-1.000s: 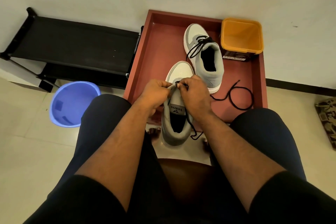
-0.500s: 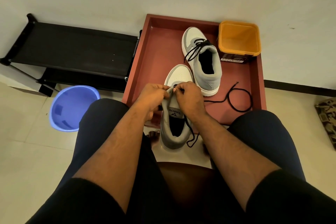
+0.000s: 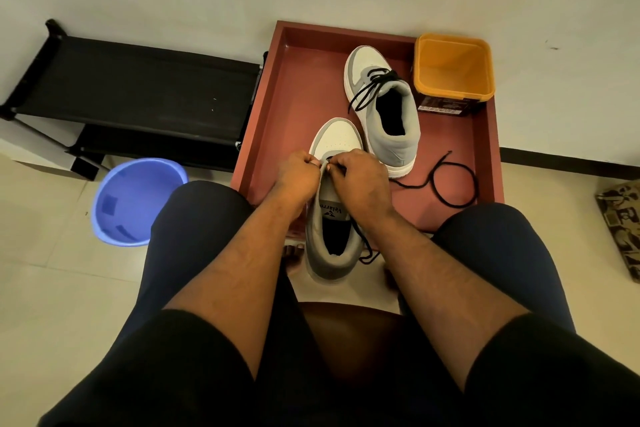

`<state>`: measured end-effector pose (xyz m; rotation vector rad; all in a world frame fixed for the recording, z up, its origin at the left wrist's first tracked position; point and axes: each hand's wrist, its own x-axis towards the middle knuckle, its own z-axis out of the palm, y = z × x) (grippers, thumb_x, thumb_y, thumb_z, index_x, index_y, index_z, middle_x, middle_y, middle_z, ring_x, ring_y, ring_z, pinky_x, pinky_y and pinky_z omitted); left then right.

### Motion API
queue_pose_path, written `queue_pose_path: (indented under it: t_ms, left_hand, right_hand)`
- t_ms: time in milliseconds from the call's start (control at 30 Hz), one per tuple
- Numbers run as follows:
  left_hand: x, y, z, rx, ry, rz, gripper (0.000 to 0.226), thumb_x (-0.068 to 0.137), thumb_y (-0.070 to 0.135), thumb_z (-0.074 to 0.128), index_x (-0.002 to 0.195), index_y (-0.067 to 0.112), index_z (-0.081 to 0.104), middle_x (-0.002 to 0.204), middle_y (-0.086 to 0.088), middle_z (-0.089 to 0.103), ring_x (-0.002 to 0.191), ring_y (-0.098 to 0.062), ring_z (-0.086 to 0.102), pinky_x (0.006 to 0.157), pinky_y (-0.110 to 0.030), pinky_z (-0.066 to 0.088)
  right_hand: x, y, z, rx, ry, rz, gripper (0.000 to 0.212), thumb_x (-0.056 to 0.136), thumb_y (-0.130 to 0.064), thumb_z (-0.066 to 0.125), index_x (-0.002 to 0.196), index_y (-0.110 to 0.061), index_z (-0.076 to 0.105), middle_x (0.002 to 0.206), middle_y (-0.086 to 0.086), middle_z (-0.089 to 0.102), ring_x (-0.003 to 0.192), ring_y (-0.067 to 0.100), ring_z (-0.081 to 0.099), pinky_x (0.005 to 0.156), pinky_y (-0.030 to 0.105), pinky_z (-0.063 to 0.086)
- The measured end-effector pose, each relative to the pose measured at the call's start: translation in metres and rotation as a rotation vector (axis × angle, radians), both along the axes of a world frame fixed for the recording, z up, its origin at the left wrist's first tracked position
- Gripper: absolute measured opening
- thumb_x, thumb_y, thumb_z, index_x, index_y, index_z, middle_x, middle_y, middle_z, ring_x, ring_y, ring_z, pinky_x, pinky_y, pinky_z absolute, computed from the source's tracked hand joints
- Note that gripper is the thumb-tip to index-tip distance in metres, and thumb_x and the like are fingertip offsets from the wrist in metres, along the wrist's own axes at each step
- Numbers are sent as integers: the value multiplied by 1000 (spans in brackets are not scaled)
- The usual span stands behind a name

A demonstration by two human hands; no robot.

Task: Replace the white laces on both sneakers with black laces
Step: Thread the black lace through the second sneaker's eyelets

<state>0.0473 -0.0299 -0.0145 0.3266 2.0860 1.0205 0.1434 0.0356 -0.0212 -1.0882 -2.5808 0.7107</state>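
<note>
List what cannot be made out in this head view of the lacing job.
- Eyelets of the near sneaker: covered by the left hand and right hand, so lacing progress is unknown.
- What the fingertips pinch: too small, hidden between the hands.
- Inside of the blue bucket: partly hidden by the knee.
- Label on the orange tub: too small to read.
- Where the loose black lace ends: hidden behind the right hand.

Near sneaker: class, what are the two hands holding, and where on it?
Both the left hand and right hand pinch the near sneaker at its lacing area; whether fingers grip the black lace cannot be told.
</note>
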Motion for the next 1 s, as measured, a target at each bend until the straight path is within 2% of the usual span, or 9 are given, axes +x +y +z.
queue_pose_path:
  t_ms: [167,300,433,533,633,700,767,867,1000]
  left_hand:
    - [-9,-1,15,277,-456,503,27,96,2,29,80,11,49,69,-6,55,53,-16,57,44,-24,46]
    - [-16,-4,26,576,-559,680,32,103,7,23,81,5,46,83,-15,66,72,-26,70,55,-31,59]
    - [-25,-10,41,828,-413,795,20,105,10,27,102,9,46,90,-15,70,89,-29,72,81,-39,59]
    - [-29,-18,55,969,-255,751,17,105,10,29,104,12,46,96,-14,71,98,-27,71,93,-39,55]
    - [-29,-27,65,1061,-54,621,13,104,8,32,104,10,45,103,-19,68,105,-27,68,94,-36,53]
    - [-27,-30,66,1081,116,521,12,103,7,34,103,11,44,110,-27,62,107,-26,67,91,-30,53]
    - [-26,-30,63,1073,284,475,10,103,7,36,103,12,44,112,-29,59,107,-25,66,90,-27,51]
    - [-25,-27,57,963,448,470,11,101,5,38,104,13,44,114,-19,59,114,-20,63,96,-26,49]
    - [-18,-20,46,575,431,301,33,98,-3,40,127,12,42,140,-6,48,134,-13,44,99,-13,41]
  right_hand:
    - [12,2,25,107,-140,53,25,96,-30,52,107,-14,67,101,6,66,92,25,61,74,37,50]
    - [32,-2,45,-100,-43,-19,22,89,-30,63,104,-16,71,97,1,70,88,17,64,77,31,52]
    - [46,-5,51,-408,31,-64,11,84,-28,73,84,-18,74,70,-6,66,60,3,57,58,17,43]
    - [50,-9,54,-607,111,-54,16,91,-22,66,83,-10,73,62,2,66,45,2,53,45,13,41]
    - [48,-11,46,-614,89,17,15,96,-18,58,89,-15,71,66,0,68,54,1,59,52,12,45]
    - [45,-12,37,-591,77,57,19,96,-16,56,109,-15,70,71,-10,65,58,-7,58,61,11,46]
    - [42,-12,32,-459,58,80,29,96,-18,56,124,-16,65,88,-8,66,73,-5,59,69,13,46]
    - [31,-13,32,-136,-4,148,32,96,-22,54,128,-21,61,107,1,60,93,13,57,79,29,48]
    - [15,-10,35,-76,-125,268,44,96,-19,46,140,-22,49,117,8,59,103,26,58,83,38,50]
